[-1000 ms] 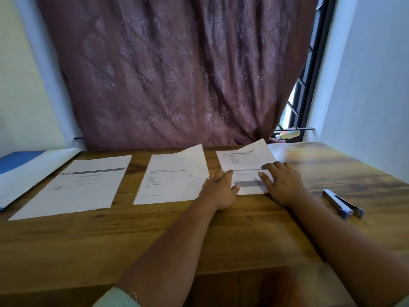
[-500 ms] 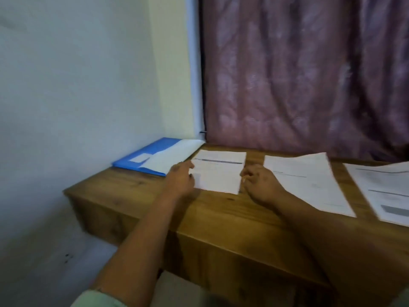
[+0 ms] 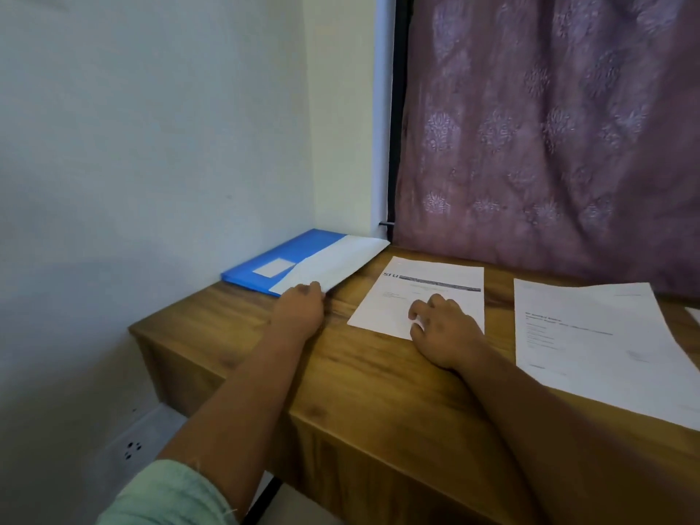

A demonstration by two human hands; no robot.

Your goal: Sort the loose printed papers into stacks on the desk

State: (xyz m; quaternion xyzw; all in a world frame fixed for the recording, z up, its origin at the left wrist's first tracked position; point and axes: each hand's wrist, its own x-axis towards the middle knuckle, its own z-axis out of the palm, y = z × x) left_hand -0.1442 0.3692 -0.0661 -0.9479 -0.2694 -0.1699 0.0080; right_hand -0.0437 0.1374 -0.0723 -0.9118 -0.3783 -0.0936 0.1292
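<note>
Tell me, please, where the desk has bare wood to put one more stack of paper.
Bare wood lies along the desk front edge, near both forearms, and in the strip between the left hand and the headed sheet. The far side is crowded: blue folder, headed sheet, right-hand sheet.

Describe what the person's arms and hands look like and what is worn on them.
Both hands are bare: no gloves, rings or watch show on the left hand or the right hand. The forearms are uncovered. A pale green sleeve with a frayed edge shows on the left arm at the bottom of the view.
</note>
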